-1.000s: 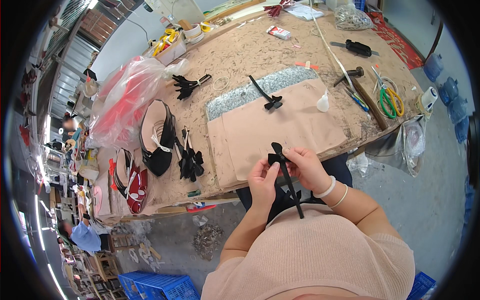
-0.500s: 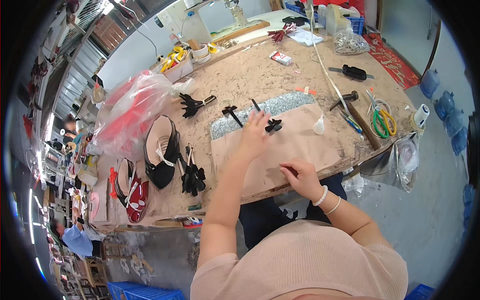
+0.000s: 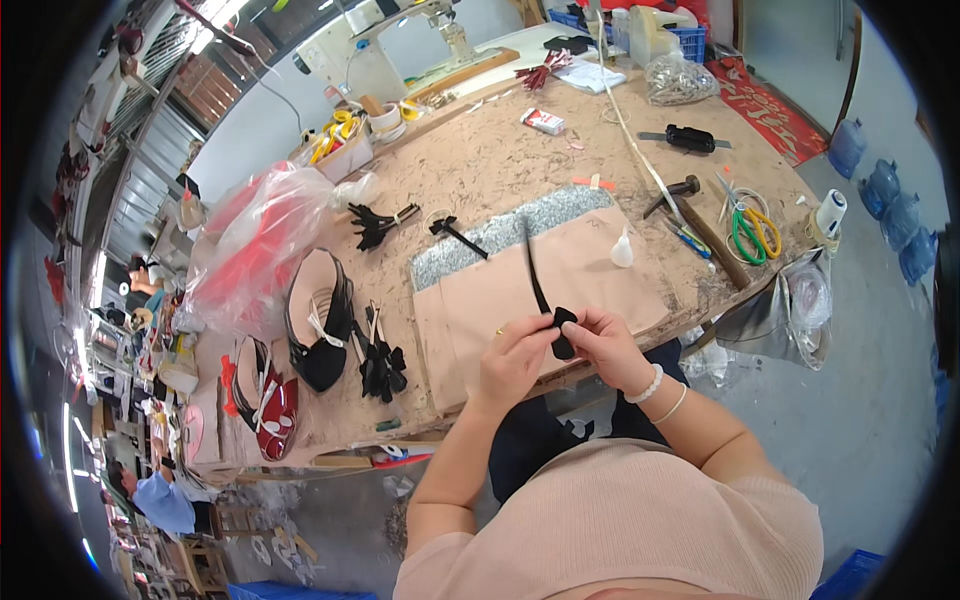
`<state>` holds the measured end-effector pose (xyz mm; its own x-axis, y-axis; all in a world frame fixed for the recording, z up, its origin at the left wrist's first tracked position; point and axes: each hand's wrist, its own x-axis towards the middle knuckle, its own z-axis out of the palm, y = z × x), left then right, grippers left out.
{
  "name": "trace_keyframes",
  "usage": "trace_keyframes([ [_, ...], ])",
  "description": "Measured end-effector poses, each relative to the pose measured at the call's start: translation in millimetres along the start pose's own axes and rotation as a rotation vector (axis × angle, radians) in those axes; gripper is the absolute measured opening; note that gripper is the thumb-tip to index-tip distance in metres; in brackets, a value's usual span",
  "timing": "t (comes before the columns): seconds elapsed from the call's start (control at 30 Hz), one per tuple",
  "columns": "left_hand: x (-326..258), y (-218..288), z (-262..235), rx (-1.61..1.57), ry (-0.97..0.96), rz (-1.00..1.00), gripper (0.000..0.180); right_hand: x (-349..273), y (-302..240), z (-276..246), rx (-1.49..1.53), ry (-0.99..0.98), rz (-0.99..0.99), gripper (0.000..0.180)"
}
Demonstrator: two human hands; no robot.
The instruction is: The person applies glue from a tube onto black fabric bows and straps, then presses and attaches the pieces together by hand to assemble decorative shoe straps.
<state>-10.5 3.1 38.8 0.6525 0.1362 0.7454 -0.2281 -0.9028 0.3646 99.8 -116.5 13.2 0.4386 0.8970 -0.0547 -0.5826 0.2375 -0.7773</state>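
Observation:
Between my two hands is a black strap with a bow [image 3: 564, 345], its long tail rising away from me over the pink sheet [image 3: 470, 325]. My left hand [image 3: 513, 362] pinches it where the strap meets the bow. On the bow's right side, the fingers of my right hand [image 3: 612, 352] are closed. Another black bow strap [image 3: 462, 237] lies across the grey speckled pad [image 3: 445, 263]. To the left rest a bundle of black bow straps [image 3: 378, 362], another black bundle [image 3: 378, 224], a black shoe [image 3: 322, 325] and a red shoe [image 3: 277, 420]. A small white squeeze bottle [image 3: 622, 250] stands on the sheet.
At the right lie a hammer [image 3: 708, 235], green- and yellow-handled scissors [image 3: 752, 238] and a thread cone [image 3: 829, 213]. Clear plastic with red inside [image 3: 262, 250] covers the left side. A sewing machine [image 3: 350, 60] stands at the back. My lap is at the table's front edge.
My left hand has picked up a black bow strap from the pad and brought it toward me. My right hand has met it at the bow. The view has shifted slightly.

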Motion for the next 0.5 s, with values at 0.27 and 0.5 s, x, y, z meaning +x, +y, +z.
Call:
trace_keyframes([
  [0.27, -29, 6, 14, -1.124, 0.267, -1.037, 0.016, -3, 0, 16, -0.167, 0.046, -0.101, 0.009],
  [0.5, -27, 14, 19, -0.691, 0.230, -0.905, 0.010, 7, -13, 14, -0.873, 0.099, -0.486, 0.009],
])
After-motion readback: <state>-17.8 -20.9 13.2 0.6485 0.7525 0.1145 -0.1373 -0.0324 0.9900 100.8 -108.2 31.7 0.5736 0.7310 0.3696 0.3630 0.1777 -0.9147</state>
